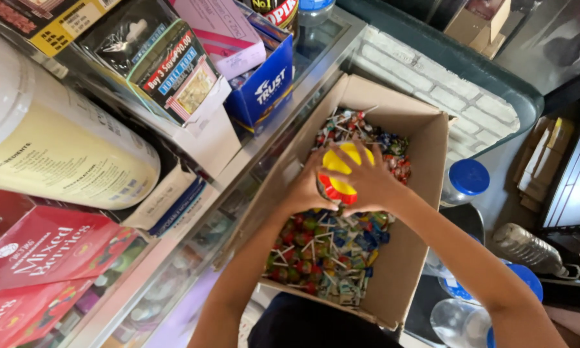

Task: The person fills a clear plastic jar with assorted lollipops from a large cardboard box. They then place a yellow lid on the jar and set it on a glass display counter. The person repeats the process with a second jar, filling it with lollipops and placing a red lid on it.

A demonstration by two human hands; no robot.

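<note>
Left hand: centre of the frame, over the box; fingers curled around the left side of the tub, gripping it.
Right hand: just right of centre; fingers spread and pressed over the tub's top and right side, closed on it.
Tub: round, yellow with a red band low down; held between both hands above the sweets, near the middle of the box.
Box: brown cardboard, open-topped, running from centre to lower centre of the frame, tilted against the counter.
Sweets: wrapped lollipops in red, green and blue with white sticks, filling the box floor; more show beyond the hands, toward the upper centre.
Counter: glass-topped, running diagonally from upper centre to lower left, touching the box's left wall.
Blue carton: upper centre, on the counter.
Red cartons: lower left, stacked.
Cream drum: left edge, lying on its side.
Blue-lidded jars: right of the box, one beside it, others lower right.
</note>
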